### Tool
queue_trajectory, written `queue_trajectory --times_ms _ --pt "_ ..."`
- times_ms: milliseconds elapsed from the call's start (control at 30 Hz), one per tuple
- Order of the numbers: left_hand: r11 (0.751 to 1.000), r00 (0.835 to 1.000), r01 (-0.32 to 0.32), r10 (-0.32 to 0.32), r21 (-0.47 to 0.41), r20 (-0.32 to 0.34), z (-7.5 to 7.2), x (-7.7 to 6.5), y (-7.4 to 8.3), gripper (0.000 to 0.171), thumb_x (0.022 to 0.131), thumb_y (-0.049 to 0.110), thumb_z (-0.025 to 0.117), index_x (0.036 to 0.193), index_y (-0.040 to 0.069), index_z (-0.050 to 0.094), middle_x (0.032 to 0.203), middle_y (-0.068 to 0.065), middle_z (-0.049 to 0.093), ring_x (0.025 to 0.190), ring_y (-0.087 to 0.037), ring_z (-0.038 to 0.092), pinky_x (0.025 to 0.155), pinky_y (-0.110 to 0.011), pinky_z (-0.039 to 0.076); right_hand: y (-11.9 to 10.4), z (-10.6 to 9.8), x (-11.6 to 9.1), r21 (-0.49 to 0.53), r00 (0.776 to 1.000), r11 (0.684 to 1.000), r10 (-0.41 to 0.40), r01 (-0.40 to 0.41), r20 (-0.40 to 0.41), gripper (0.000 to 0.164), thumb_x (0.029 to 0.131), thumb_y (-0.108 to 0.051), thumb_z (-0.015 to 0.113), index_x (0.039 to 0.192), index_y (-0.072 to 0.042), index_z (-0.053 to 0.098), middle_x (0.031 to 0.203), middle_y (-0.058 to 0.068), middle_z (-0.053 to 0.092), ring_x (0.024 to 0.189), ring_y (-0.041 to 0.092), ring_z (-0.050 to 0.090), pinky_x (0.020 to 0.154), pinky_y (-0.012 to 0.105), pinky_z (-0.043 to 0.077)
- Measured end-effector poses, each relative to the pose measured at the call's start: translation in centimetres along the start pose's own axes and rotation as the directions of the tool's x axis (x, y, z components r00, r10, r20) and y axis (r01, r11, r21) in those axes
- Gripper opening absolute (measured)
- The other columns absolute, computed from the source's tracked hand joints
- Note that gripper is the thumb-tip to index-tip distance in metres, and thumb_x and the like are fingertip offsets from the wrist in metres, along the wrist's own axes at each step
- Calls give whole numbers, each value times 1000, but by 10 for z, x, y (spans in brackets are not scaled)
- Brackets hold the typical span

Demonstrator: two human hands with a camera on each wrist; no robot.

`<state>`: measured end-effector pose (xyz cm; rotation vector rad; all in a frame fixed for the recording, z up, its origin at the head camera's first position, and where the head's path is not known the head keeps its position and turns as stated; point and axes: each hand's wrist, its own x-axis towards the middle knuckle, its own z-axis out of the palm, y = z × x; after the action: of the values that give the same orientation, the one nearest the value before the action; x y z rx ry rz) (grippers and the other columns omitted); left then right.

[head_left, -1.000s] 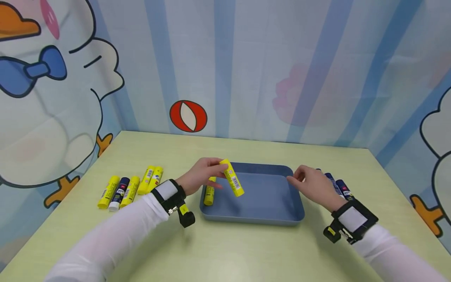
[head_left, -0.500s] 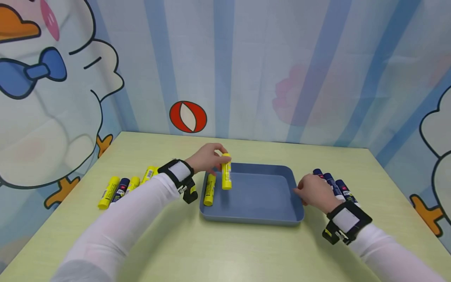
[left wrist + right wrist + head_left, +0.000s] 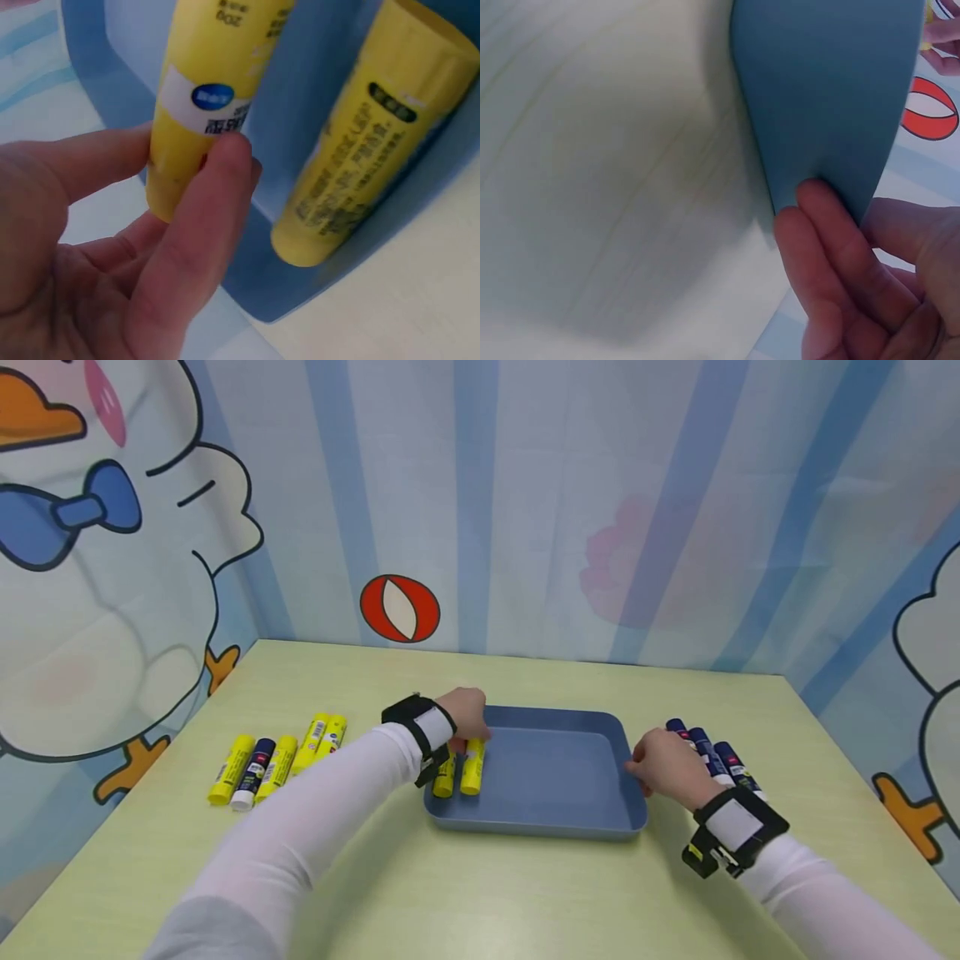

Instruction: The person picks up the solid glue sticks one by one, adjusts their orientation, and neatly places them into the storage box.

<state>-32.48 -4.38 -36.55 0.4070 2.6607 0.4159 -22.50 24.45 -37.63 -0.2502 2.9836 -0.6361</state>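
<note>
My left hand [image 3: 467, 714] pinches one end of a yellow glue stick [image 3: 214, 97] between thumb and fingers, low inside the blue tray [image 3: 558, 777]. To its left in the tray lies another yellow glue stick [image 3: 444, 777], roughly parallel. The left wrist view shows a gap between the two sticks. At the tray's right side, my right hand [image 3: 670, 768] grips the wall, with fingertips on the outside and the thumb at the rim, as the right wrist view [image 3: 855, 270] shows.
On the table's left lie several yellow glue sticks [image 3: 232, 770] and a dark blue one with a white end [image 3: 253, 774]. Several dark blue glue sticks [image 3: 738, 768] lie beyond my right hand. A cartoon-print curtain [image 3: 540, 527] stands behind the table.
My left hand has lowered the yellow glue stick into the tray beside the other one, turning it to lie parallel. My right hand came down onto the tray's right side and stays there.
</note>
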Motion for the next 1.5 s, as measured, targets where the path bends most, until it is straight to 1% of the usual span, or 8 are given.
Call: queue_trajectory --times_ms 167,333,433,600,900,1133,1267,1500 --pt "997 999 13 -10 81 -41 11 6 -2 22 91 18 69 101 1 59 75 -9 61 48 -17 62 46 -25 51 1 1 1 9 1000 1000 19 -19 15 19 90 -9 66 73 -3 70 50 1 58 49 19 58 45 29 40" --pt "983 993 -3 24 184 -112 15 1 2 20 90 18 69 100 1 64 77 -7 60 59 -17 59 53 -27 48 2 1 1 1 999 1000 28 -28 16 19 91 -10 65 73 -3 70 49 0 57 49 18 58 45 29 39" --pt "973 992 2 26 232 -121 15 -2 5 18 90 18 68 99 2 66 77 -6 60 65 -17 58 57 -28 47 1 1 0 0 999 1000 31 -31 19 20 91 -11 65 73 -4 69 49 0 57 48 17 57 45 29 39" --pt "956 993 18 18 292 -118 18 -5 5 12 93 16 63 93 4 66 76 -6 62 64 -17 57 57 -28 46 0 1 -2 3 999 1000 31 -31 25 22 92 -11 65 71 -4 68 50 1 57 47 15 55 46 29 39" --pt "947 991 -14 55 320 -122 18 -8 8 5 91 10 64 92 6 67 77 -4 63 67 -18 55 61 -30 45 0 1 -2 -7 999 999 38 -38 31 19 92 -11 65 76 -3 69 51 1 58 49 16 57 46 29 40" --pt "947 990 -21 65 320 -128 19 -9 6 8 90 12 67 94 5 67 78 -4 64 67 -17 56 62 -30 47 1 2 -1 -14 998 999 53 -53 36 19 92 -12 64 77 -2 69 52 0 58 50 15 57 46 29 40" --pt "953 993 -19 54 303 -105 18 -9 3 18 87 17 72 99 6 65 81 -4 62 70 -17 57 63 -30 48 0 2 -2 -18 998 998 55 -55 39 19 92 -13 64 77 -3 69 52 0 58 50 16 57 46 29 40" --pt "950 993 -15 50 313 -106 19 -6 1 35 80 24 80 106 6 65 88 -4 65 73 -16 58 67 -30 49 -1 2 -3 -22 998 998 53 -52 34 20 92 -13 64 74 -4 68 52 0 58 50 15 56 46 29 39"
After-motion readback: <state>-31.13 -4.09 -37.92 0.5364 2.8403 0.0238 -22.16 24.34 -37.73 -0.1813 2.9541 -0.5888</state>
